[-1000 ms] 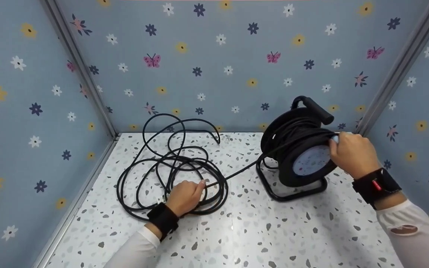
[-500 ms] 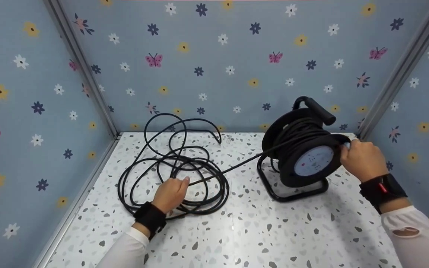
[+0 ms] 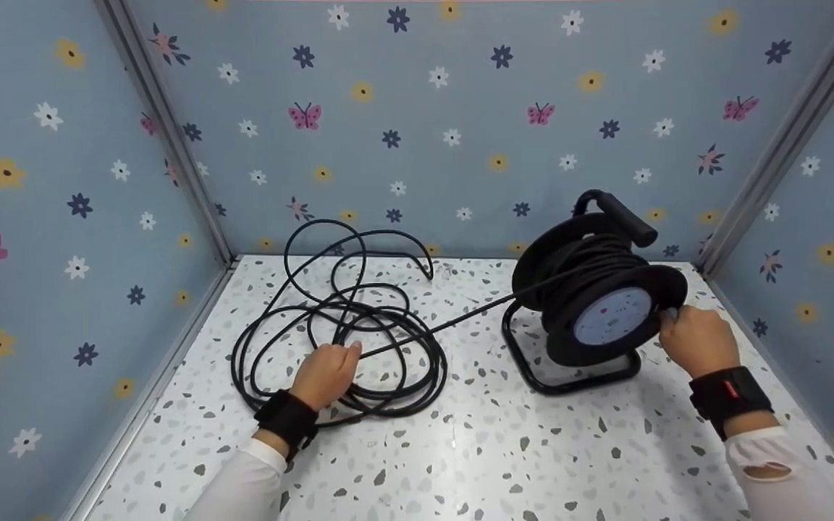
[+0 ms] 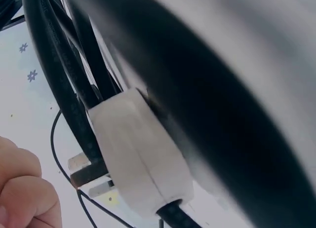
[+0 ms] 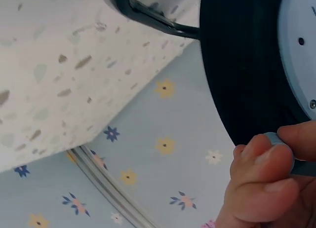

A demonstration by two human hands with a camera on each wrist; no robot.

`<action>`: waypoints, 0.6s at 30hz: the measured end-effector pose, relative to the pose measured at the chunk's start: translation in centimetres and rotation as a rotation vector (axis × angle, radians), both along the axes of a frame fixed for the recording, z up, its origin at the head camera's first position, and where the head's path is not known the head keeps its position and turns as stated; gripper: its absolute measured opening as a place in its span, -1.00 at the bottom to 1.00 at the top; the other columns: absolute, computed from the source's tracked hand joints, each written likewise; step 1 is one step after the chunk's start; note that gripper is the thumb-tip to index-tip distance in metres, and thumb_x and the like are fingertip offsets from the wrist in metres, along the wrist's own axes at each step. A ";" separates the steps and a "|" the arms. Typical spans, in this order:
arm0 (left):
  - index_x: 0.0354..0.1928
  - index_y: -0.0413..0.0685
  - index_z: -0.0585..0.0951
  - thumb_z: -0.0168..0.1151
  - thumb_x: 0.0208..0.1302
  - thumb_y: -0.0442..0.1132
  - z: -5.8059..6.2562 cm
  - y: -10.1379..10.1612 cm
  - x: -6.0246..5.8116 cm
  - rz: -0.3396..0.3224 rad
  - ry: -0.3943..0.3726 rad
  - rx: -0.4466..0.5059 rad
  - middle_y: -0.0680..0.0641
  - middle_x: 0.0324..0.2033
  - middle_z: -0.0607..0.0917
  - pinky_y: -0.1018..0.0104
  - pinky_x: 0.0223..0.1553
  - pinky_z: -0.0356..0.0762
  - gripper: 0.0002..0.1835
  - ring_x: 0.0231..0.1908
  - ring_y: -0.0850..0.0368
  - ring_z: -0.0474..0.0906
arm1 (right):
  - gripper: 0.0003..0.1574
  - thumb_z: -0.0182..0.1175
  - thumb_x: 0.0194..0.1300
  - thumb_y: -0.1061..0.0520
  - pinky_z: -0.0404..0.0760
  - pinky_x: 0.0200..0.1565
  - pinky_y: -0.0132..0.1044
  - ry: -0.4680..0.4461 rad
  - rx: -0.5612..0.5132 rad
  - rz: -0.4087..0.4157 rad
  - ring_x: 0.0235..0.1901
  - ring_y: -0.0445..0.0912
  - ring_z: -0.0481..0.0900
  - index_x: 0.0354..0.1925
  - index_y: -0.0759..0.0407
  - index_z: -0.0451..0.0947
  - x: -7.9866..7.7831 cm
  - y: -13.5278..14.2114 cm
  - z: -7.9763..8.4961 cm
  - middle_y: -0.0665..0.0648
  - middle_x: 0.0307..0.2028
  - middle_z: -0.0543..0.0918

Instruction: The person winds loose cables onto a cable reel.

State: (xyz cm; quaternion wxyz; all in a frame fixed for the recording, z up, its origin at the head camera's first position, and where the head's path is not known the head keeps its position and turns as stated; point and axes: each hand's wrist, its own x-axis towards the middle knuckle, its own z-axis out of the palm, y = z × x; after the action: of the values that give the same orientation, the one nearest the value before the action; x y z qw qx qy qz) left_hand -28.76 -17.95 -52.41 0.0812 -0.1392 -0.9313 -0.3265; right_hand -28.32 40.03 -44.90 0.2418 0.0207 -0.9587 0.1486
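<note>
A black cable reel [image 3: 562, 349] stands on its tubular frame at the right, its drum wound with black cable. My right hand [image 3: 699, 339] pinches the small pale blue knob [image 5: 272, 137] near the rim of the reel's front disc. At the left, my left hand [image 3: 326, 376] holds the black cable [image 3: 471, 313], which runs in a straight line up to the drum. Loose cable loops [image 3: 252, 354] lie under and around that hand. Close to the left wrist camera, a white plug [image 4: 140, 154] shows among the cable strands. The left fingertips are hidden in the head view.
White speckled tabletop [image 3: 460, 449] lies under everything. Flower-printed panels [image 3: 417, 145] close off the back and both sides, with metal corner posts [image 3: 171, 137] between them. The reel's carrying handle [image 3: 627, 218] sticks up near the back panel.
My right hand has carried the knob downward round the reel, and the disc has turned. My left hand has shifted a little left with the cable in its grip.
</note>
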 end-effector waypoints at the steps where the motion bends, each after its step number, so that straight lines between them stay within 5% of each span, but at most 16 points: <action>1: -0.77 0.17 0.18 -0.09 0.75 -0.14 0.1 0.1 0.0 -0.012 -0.001 -0.001 0.19 -0.79 0.11 0.25 -0.58 0.08 -0.31 -0.70 0.19 0.03 | -0.38 0.05 0.55 0.22 0.33 -0.66 0.19 -0.009 -0.015 -0.001 -0.75 0.21 0.38 -0.73 0.18 0.29 0.0 0.0 -0.4 0.28 -0.74 0.41; 5: -0.76 0.18 0.19 -0.11 0.75 -0.14 0.6 1.2 0.0 -0.060 -0.001 -0.023 0.18 -0.78 0.13 0.22 -0.53 0.17 -0.31 -0.68 0.18 0.07 | -0.38 0.04 0.59 0.22 0.30 -0.63 0.12 -0.022 -0.046 0.012 -0.73 0.17 0.37 -0.70 0.15 0.28 0.2 -0.1 -2.1 0.22 -0.73 0.40; 12: -0.77 0.19 0.22 -0.14 0.76 -0.11 0.4 4.9 -0.1 -0.137 -0.002 -0.080 0.17 -0.78 0.20 0.14 -0.47 0.39 -0.31 -0.69 0.17 0.20 | -0.39 0.03 0.62 0.16 0.48 -0.43 0.31 -0.146 -0.083 0.024 -0.59 0.33 0.55 -0.67 0.18 0.37 0.7 -1.4 -4.9 0.37 -0.62 0.58; 18: -0.74 0.17 0.23 -0.14 0.76 -0.07 0.8 8.1 -0.7 -0.176 0.032 -0.110 0.11 -0.76 0.26 -0.01 -0.40 0.55 -0.33 -0.66 0.05 0.38 | -0.43 0.06 0.62 0.15 0.46 -0.46 0.19 -0.203 -0.098 0.040 -0.60 0.17 0.49 -0.63 0.15 0.36 1.3 -4.0 -6.6 0.27 -0.63 0.54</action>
State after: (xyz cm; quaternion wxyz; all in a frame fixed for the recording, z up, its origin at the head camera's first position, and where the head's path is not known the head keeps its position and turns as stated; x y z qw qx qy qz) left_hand -29.50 -9.82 -51.66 0.0592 -0.2301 -0.9306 -0.2786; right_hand -27.04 36.05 -51.50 0.1413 0.0129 -0.9692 0.2013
